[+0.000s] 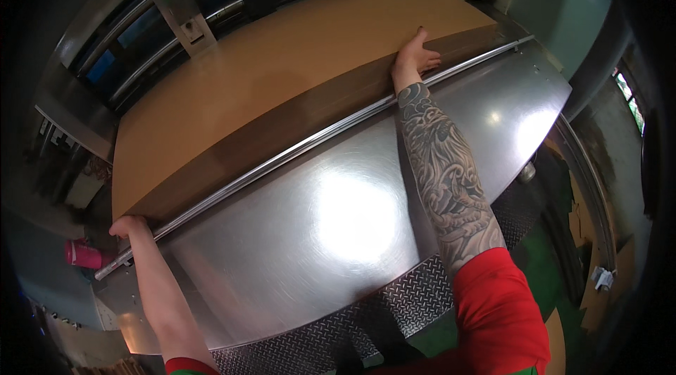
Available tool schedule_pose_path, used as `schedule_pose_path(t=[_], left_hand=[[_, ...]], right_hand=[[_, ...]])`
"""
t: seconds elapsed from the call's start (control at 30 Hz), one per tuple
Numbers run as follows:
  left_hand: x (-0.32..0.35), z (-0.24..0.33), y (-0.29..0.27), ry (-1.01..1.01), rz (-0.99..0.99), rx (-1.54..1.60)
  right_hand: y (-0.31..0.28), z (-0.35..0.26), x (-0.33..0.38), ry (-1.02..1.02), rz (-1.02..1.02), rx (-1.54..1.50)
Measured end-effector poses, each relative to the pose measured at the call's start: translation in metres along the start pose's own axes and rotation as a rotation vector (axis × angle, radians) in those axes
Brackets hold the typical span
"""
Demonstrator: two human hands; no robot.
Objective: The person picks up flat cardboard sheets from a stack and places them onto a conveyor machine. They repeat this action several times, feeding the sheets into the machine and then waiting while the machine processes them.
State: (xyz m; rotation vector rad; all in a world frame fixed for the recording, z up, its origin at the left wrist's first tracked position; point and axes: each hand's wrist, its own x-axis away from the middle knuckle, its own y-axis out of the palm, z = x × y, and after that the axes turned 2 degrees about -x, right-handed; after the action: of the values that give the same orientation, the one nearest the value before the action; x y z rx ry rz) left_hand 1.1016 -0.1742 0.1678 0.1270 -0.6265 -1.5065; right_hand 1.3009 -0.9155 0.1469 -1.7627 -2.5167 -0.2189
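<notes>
At far left, low, a bright pink container (83, 254), small and rounded, beside the machine edge; just right of it, the left hand (128, 226), fingers curled shut around the near left corner of the cardboard stack (282, 86), thumb side hidden under the edge; bare forearm rising from the lower rim, red sleeve at the bottom.

Across the middle, the cardboard stack: flat brown sheets, matte and smooth on top, darker layered side facing the person; lying on the metal table (338, 234), pushed against a thin shiny guide rail (296, 150) running diagonally along its near side; table of brushed steel, curved front edge, bright glare spots; below it a diamond-pattern tread plate (408, 297), grey and rough.

Behind the stack, steel rollers (169, 44) and grey brackets of a machine.

Toward right, the right hand (415, 57), fingers stretched open and flat, pressing on the stack's near edge, gripping nothing; tattooed forearm, red sleeve.
</notes>
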Motion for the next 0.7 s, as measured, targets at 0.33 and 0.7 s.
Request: schedule_pose_path(t=[0.33,0.7], left_hand=[[0.016,-0.003,0.003,0.357,0.051,-0.429],[0.008,0.001,-0.003,0.241,-0.042,-0.196]], right_hand=[[-0.027,0.001,-0.027,0.127,-0.314,-0.683],[-0.015,-0.006,-0.023,-0.175,-0.004,-0.036]])
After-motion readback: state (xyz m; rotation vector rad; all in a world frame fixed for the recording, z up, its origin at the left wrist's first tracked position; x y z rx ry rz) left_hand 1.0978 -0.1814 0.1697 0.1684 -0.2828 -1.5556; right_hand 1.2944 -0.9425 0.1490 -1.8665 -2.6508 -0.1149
